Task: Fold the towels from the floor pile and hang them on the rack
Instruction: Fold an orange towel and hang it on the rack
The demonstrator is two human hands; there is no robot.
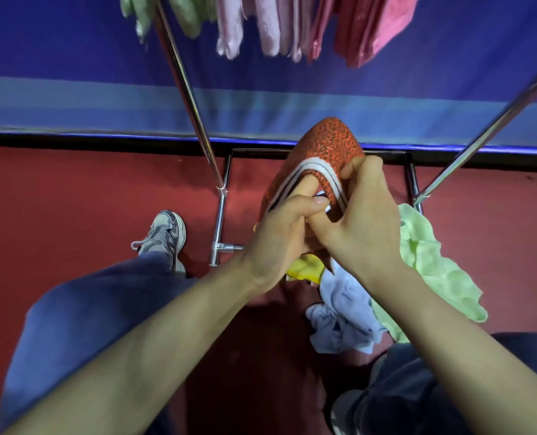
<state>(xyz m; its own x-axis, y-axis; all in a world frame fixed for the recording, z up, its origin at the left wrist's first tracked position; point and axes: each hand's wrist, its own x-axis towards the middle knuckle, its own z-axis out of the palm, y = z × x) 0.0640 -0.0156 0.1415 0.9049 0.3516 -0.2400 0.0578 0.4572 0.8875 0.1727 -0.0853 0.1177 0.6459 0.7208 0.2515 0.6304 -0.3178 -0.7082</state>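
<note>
An orange speckled towel [323,142] with white and dark stripes is folded over and held up in front of me. My left hand [279,237] grips its lower edge, thumb on top and a finger tucked into the fold. My right hand [364,215] pinches the striped edge right beside it, the two hands touching. On the red floor below lies the pile: a pale green towel [433,265], a light blue one [342,315] and a yellow one [305,268] partly hidden under my hands. The metal rack [192,98] stands ahead.
Green, pale pink and deep pink towels [267,23] hang from the rack's top. Its slanted poles [487,127] flank my hands; the base frame [220,221] sits on the floor. A blue wall rises behind. My sneaker [166,233] and trouser legs are at left and bottom right.
</note>
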